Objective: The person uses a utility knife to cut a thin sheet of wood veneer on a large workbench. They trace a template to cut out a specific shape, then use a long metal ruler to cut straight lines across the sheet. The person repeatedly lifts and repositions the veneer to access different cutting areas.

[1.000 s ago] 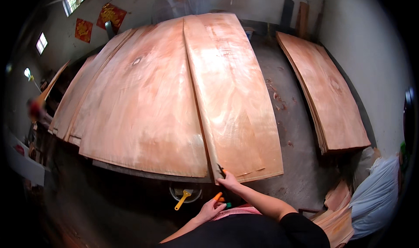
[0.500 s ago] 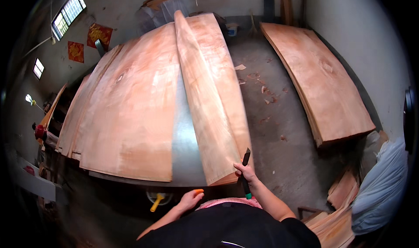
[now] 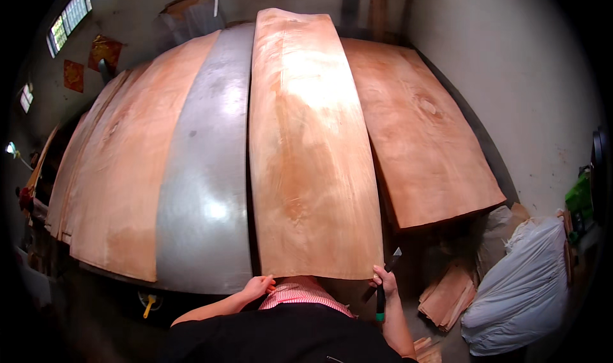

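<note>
A long, pale wood veneer sheet (image 3: pixel 313 171) stretches away from me, off the right edge of the metal tabletop. My left hand (image 3: pixel 258 287) pinches its near left corner, fingers closed. At the near right corner, my right hand (image 3: pixel 385 280) grips the sheet's edge and also keeps hold of a knife (image 3: pixel 381 304) with a dark handle and a green end. The blade tip points up and outward, past the sheet's edge. Whether the sheet's far end rests on anything is hidden.
Left of the bare grey metal tabletop (image 3: pixel 207 229) lie more veneer sheets (image 3: pixel 128 197). A thick veneer stack (image 3: pixel 434 139) stands on the right by the wall. Near right are a white plastic-wrapped bundle (image 3: pixel 517 286) and wood scraps (image 3: pixel 447 293). A yellow-handled tool (image 3: pixel 149 307) sits below the table's edge.
The folded-over veneer sheet now lies spread out and has shifted right, off the metal tabletop. My left hand, free before, has taken its near left corner. The knife stays in my right hand.
</note>
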A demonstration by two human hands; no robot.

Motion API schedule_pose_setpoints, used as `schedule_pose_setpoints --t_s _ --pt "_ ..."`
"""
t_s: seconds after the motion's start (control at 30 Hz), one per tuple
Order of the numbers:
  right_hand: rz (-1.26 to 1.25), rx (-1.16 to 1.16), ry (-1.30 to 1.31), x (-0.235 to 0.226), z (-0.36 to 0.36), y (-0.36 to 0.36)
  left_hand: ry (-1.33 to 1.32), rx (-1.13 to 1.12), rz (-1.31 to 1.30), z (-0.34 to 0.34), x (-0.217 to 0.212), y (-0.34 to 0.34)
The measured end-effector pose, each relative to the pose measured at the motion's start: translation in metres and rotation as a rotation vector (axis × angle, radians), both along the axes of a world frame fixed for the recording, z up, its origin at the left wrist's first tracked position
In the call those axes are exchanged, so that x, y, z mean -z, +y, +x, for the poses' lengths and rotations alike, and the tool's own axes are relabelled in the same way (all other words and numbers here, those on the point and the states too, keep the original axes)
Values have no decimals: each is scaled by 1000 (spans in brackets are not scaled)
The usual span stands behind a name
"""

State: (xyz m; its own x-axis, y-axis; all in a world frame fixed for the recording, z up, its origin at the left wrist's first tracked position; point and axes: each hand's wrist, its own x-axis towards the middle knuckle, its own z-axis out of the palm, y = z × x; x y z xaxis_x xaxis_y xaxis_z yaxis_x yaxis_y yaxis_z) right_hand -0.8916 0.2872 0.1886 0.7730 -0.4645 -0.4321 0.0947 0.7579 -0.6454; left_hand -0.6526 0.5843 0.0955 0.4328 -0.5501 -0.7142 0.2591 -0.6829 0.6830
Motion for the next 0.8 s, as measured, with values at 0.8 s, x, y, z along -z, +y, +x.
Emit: schedule_pose_setpoints --t_s 0.8 --pt "-344 175 276 -25 -185 -455 680 -1148 -382 -114 177 -494"
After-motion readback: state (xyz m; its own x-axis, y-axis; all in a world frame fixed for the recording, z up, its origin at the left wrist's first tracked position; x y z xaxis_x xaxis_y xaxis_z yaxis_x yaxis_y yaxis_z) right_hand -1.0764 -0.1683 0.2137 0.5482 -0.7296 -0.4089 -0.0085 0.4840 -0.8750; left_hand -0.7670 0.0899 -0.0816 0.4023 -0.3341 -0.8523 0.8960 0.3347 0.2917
